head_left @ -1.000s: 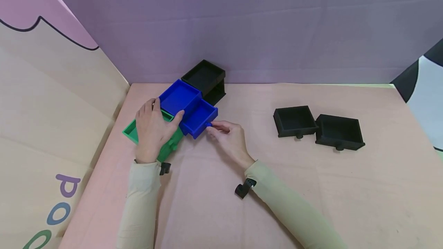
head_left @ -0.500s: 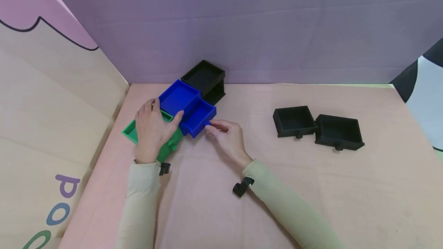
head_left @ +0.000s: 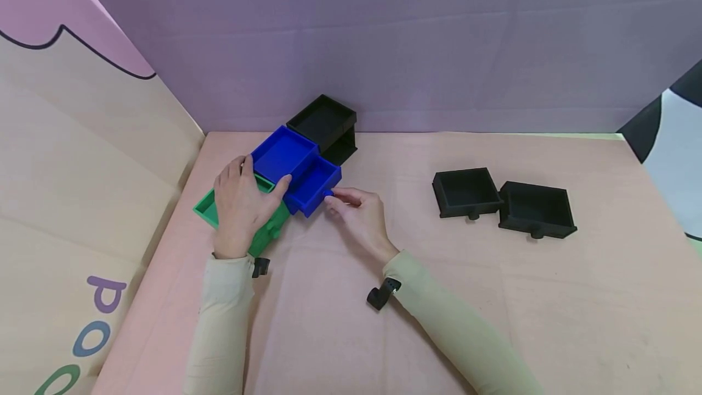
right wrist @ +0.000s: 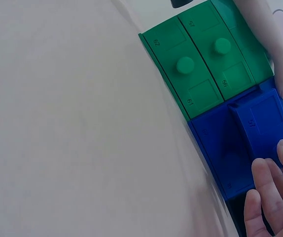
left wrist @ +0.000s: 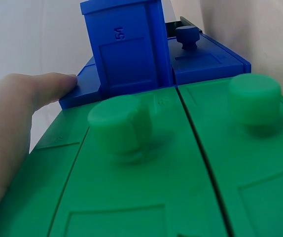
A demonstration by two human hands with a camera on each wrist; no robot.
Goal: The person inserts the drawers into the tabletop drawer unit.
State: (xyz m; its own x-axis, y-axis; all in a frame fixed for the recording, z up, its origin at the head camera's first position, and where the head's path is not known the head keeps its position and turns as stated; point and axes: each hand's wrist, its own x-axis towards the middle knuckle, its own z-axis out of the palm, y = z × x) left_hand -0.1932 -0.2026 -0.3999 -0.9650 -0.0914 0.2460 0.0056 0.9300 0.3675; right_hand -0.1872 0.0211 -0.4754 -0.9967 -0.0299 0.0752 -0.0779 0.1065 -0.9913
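A blue drawer cabinet (head_left: 284,152) stands in the row between a green cabinet (head_left: 270,233) and a black one (head_left: 323,119). Its upper blue drawer (head_left: 314,183) sticks out at the front. With thumb and finger my right hand (head_left: 363,219) pinches the knob of that drawer. My left hand (head_left: 238,209) lies across the green cabinet and holds the blue cabinet's near end, thumb at its front edge and fingers toward the back. In the left wrist view, a lower blue knob (left wrist: 187,37) and the round green knobs (left wrist: 254,98) show.
Two loose black drawers, one (head_left: 467,192) beside the other (head_left: 537,209), sit on the pink tabletop (head_left: 439,297) at the right. The black cabinet has an open front slot. A purple-grey cloth wall (head_left: 417,47) rises behind, and a pale panel (head_left: 82,169) stands at the left.
The blue drawer has slid a little way into its cabinet, and my right hand has moved with it, slightly back and left. The left hand has stayed in place.
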